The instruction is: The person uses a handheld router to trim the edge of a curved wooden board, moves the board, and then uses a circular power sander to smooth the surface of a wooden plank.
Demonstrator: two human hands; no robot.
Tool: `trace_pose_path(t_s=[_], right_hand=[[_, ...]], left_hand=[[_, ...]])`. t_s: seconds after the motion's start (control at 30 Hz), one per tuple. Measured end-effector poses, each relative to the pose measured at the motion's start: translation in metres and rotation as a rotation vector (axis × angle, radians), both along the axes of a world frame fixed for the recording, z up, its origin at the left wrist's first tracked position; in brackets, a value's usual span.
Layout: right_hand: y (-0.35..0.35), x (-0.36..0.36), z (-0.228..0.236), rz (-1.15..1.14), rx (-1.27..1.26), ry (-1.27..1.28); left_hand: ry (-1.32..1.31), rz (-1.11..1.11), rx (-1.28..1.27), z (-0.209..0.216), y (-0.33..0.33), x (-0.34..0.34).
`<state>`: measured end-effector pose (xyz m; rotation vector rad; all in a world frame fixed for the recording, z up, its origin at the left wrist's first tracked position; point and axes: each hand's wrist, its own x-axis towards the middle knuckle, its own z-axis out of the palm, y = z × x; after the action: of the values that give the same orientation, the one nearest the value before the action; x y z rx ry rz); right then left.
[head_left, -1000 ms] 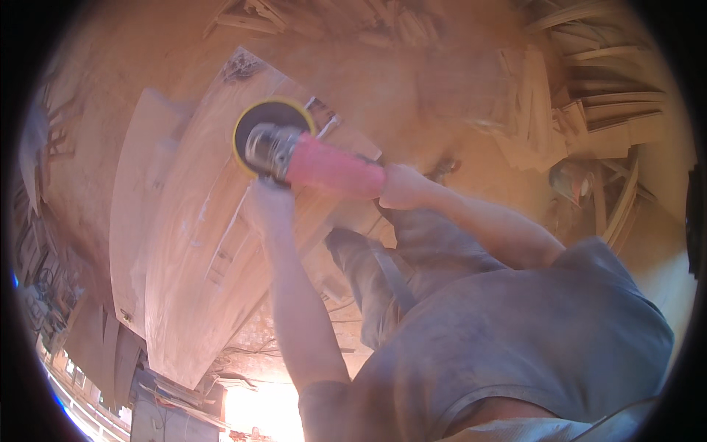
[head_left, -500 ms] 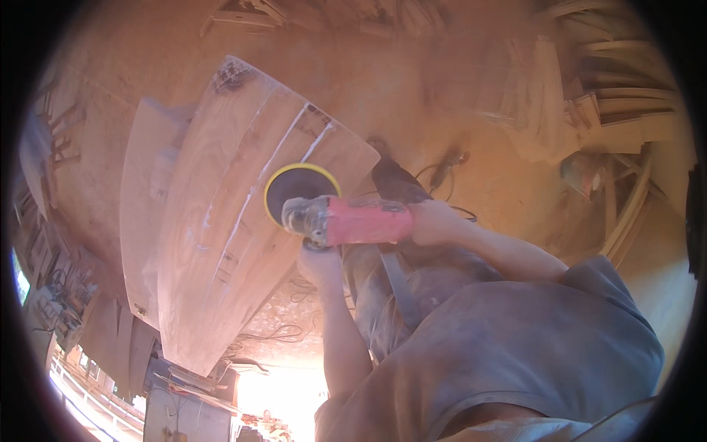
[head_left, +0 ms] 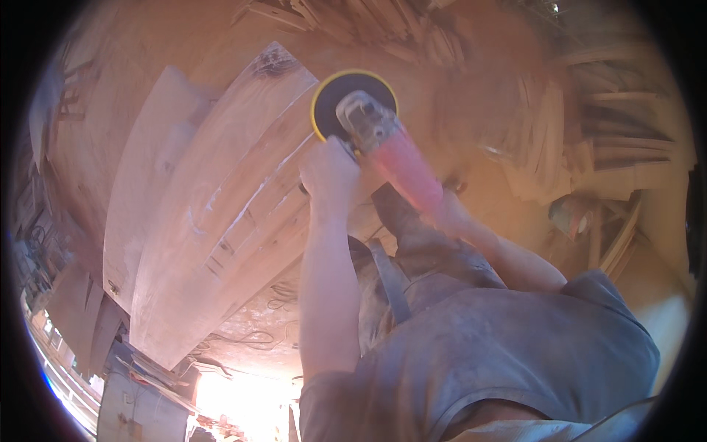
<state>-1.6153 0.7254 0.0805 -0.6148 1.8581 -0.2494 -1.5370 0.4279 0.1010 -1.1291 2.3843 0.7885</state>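
A red angle grinder (head_left: 403, 168) with a grey head carries a wide, yellow-rimmed, dark sanding disc (head_left: 339, 85). My left hand (head_left: 331, 171) is closed round its side handle, of which a dark end shows below the fist. On the rear of the red body my right hand (head_left: 451, 214) is wrapped, slightly blurred. Below the disc lies a large curved wooden panel (head_left: 199, 243) with pale filler lines along its joints. The disc covers its far right edge; whether it touches the wood I cannot tell.
A second curved panel (head_left: 136, 199) lies along the left side of the first. Piles of wood offcuts (head_left: 626, 151) stand at the right, with more strips (head_left: 368, 26) at the far side. Looped cable (head_left: 254, 337) lies on the dusty floor near the panel.
The grinder has moved away from me and to the right, from the panel's middle to its far right edge. Its body has turned to a diagonal, and my left arm is stretched further out.
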Motion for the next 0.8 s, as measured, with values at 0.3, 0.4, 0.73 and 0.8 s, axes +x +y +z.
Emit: trace_pose_path(t_s=[0.3, 0.4, 0.73, 0.8], right_hand=[[-0.147, -0.021, -0.008, 0.124, -0.033, 0.081], [-0.181, 0.020, 0.013, 0.336, -0.139, -0.032], [-0.143, -0.005, 0.025, -0.084, 0.099, -0.104], [-0.141, -0.019, 0.042, -0.401, 0.212, -0.096]], left_hand=[[0.014, 0.179, -0.128, -0.031, -0.096, 0.055], [-0.024, 0.317, -0.173, -0.039, -0.099, 0.157], [-0.005, 0.103, -0.132, -0.017, -0.096, 0.041], [-0.078, 0.112, -0.042, 0.001, -0.092, 0.002]])
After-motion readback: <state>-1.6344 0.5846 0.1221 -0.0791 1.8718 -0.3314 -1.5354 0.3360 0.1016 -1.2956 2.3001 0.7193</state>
